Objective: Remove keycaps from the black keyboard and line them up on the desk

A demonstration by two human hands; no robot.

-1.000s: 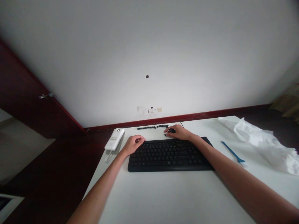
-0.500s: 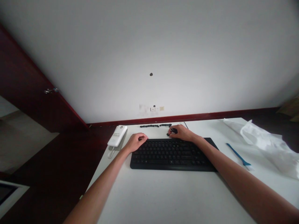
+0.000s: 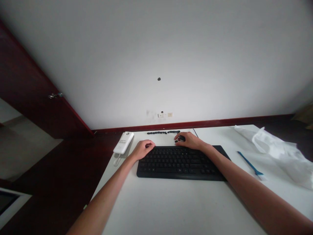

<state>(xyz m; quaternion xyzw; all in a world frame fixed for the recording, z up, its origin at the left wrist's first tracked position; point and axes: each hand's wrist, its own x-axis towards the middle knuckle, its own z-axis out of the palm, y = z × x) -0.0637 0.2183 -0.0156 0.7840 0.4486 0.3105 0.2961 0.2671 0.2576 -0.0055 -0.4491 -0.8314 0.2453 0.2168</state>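
Right hand (image 3: 190, 141) is at the far edge of the keyboard (image 3: 181, 163), fingers pinching a small dark piece (image 3: 181, 138). It sits just near of the row of dark pieces (image 3: 163, 132) along the far edge of the bench (image 3: 171, 205). Left hand (image 3: 144, 148) is on the keyboard's far-left corner, fingers curled; can't tell if they grip anything.

Risks:
- The pinch is tiny, so the piece could slip and skitter off the far edge.
- A careless fingertip could nudge the row off the edge.

Blue tool (image 3: 250, 164) is well to the right, clear of both hands.
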